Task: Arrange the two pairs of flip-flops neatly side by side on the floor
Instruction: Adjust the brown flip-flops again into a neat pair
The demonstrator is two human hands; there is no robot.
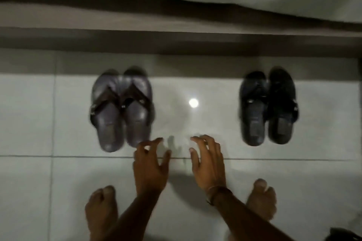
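Note:
A grey pair of flip-flops [121,109] with dark straps lies side by side on the tiled floor at the left, toes pointing away from me. A black pair [268,106] lies together at the right, well apart from the grey pair. My left hand [150,164] hovers just right of the grey pair's heels, fingers spread and curled, holding nothing. My right hand [208,162] is beside it in the gap between the pairs, fingers apart and empty, with a band on the wrist. The frame is blurred by motion.
A dark step or ledge [176,41] runs across the floor just beyond the flip-flops' toes. My bare feet [101,211] stand on the pale glossy tiles near the bottom. A lamp's reflection [193,102] shines between the pairs.

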